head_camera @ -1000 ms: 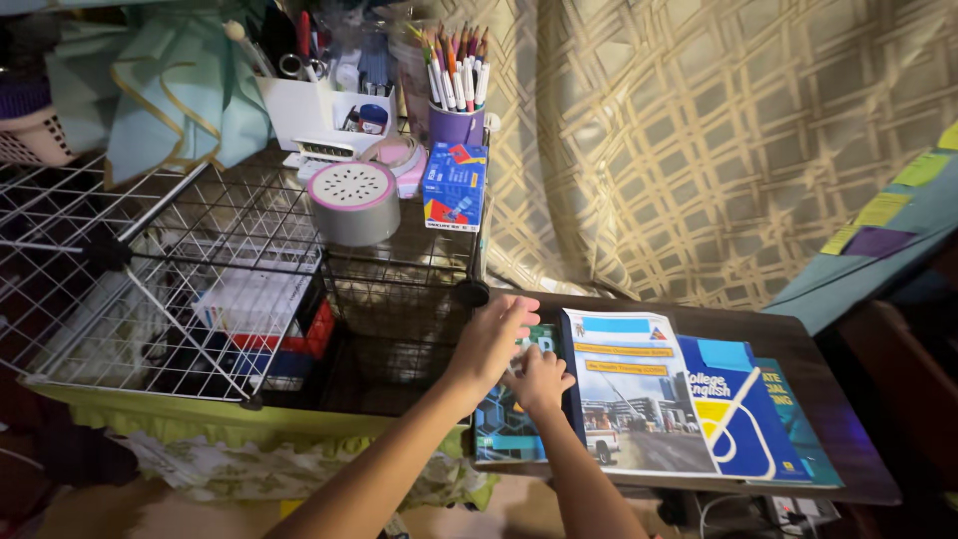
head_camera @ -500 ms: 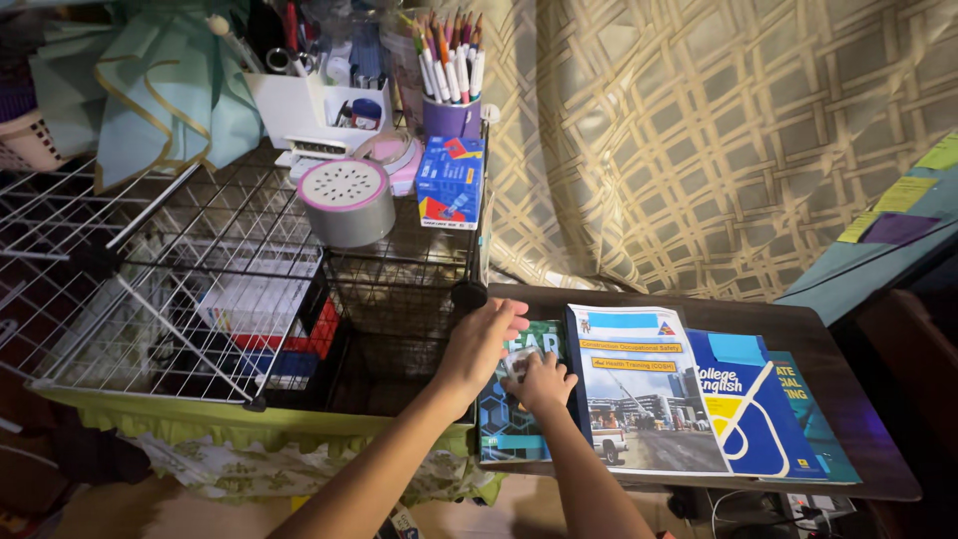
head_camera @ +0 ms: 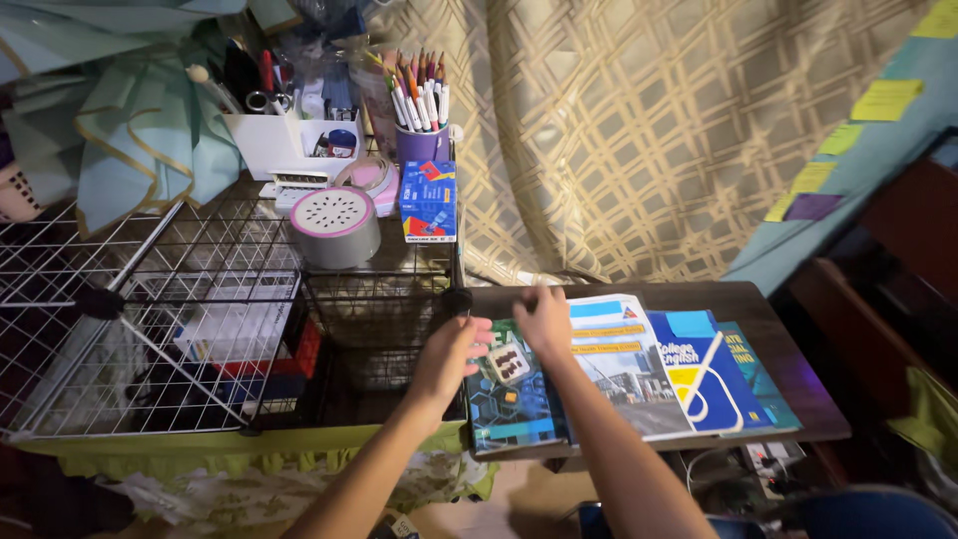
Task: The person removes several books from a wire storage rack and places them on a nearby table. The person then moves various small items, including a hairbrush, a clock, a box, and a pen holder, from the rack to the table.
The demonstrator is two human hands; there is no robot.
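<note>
Several books lie side by side on a dark wooden table (head_camera: 798,399). My left hand (head_camera: 451,352) rests on the left edge of a dark green book (head_camera: 509,399) with a hexagon pattern, fingers apart. At the top edge of that green book, my right hand (head_camera: 546,317) lies where it meets a white and blue book with a street photo (head_camera: 624,369). A blue book (head_camera: 704,374) and a teal book (head_camera: 758,374) lie further right. Whether either hand grips a book or only touches it does not show.
A black wire-grid shelf (head_camera: 230,299) stands left of the table, holding a roll of grey tape (head_camera: 334,228), a small blue box (head_camera: 428,201), a purple cup of pencils (head_camera: 421,140) and a white organiser (head_camera: 274,140). A patterned curtain (head_camera: 649,130) hangs behind. Sticky notes (head_camera: 878,100) sit at right.
My right hand has moved up from the middle of the green book to its top edge. My left hand has slid down to its left edge. The view has shifted.
</note>
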